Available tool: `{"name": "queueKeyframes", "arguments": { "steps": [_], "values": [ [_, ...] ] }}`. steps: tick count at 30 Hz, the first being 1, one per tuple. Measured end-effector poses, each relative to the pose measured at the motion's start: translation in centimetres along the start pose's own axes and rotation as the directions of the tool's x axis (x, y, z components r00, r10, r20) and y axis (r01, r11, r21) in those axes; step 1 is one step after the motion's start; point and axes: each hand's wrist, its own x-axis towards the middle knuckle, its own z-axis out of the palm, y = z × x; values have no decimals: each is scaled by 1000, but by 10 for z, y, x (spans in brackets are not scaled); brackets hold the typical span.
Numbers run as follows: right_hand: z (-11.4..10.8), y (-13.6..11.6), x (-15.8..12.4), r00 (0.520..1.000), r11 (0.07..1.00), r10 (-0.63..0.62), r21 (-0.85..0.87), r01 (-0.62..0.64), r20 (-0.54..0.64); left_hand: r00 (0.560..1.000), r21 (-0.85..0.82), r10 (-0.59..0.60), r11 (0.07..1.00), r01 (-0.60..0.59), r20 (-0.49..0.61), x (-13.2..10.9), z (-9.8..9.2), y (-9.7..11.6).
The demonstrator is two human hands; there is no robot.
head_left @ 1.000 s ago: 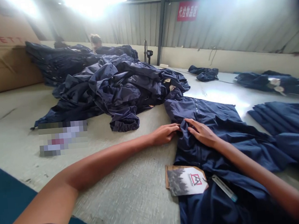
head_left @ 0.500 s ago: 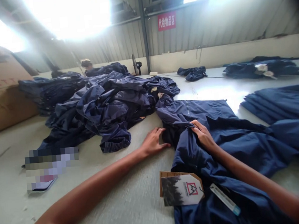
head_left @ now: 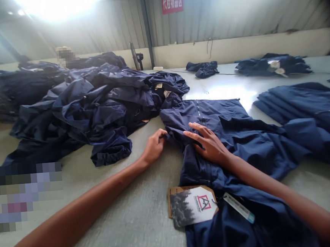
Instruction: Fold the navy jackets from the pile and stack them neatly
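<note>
A navy jacket (head_left: 258, 143) lies spread on the table in front of me, its fabric creased. My left hand (head_left: 154, 145) pinches the jacket's left edge between thumb and fingers. Fingers spread, my right hand (head_left: 208, 141) rests flat on the cloth just to the right of it. Nearer to me, a white and grey hang tag (head_left: 193, 205) with a red square logo lies over a brown card tag. Beside it on the cloth is a narrow barcode tag (head_left: 239, 208) with a blue end.
A big heap of navy garments (head_left: 94, 98) covers the table's left side. Folded navy garments (head_left: 308, 100) lie at the right, with smaller bundles (head_left: 273, 65) farther back. A black fan (head_left: 137, 57) stands near the wall, and a person's head shows behind the heap.
My left hand has closed on the jacket's edge. My right hand has let go of the fold, moved left and flattened on the cloth. The view has tilted down and shifted.
</note>
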Motion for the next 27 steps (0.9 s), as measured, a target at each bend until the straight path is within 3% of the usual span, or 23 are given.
{"name": "queueKeyframes", "arguments": {
  "steps": [2,6,10,13,17,19,21,24,27],
  "values": [
    [-2,-1,-1,999,999,-19,-45,21,40,997,-37,-47,998,45,-55,2,-3,-1],
    [-2,-3,0,997,992,75,-104,-74,7,986,-84,-130,989,121,-106,7,-12,-5],
    [-2,-3,0,999,997,51,-58,-52,-10,984,-166,-122,981,99,-132,9,-16,-1],
    [-2,-4,1,999,999,40,-22,-40,-12,1000,-175,28,984,-28,0,2,-11,16],
    [-3,-5,1,1000,999,-3,-33,3,5,945,-185,172,975,-123,279,-9,0,40],
    [-4,-6,2,999,999,-34,-39,35,22,945,-247,166,964,-96,282,-10,2,42],
    [-3,-6,3,999,998,-49,-42,49,17,978,-272,118,960,-68,171,-8,2,37],
    [-1,-5,3,997,999,-37,-17,36,-65,998,-52,58,997,-57,19,-1,-2,21],
    [2,-3,2,989,999,-1,34,6,-145,991,198,39,978,-63,126,3,-3,8]
  ]
}}
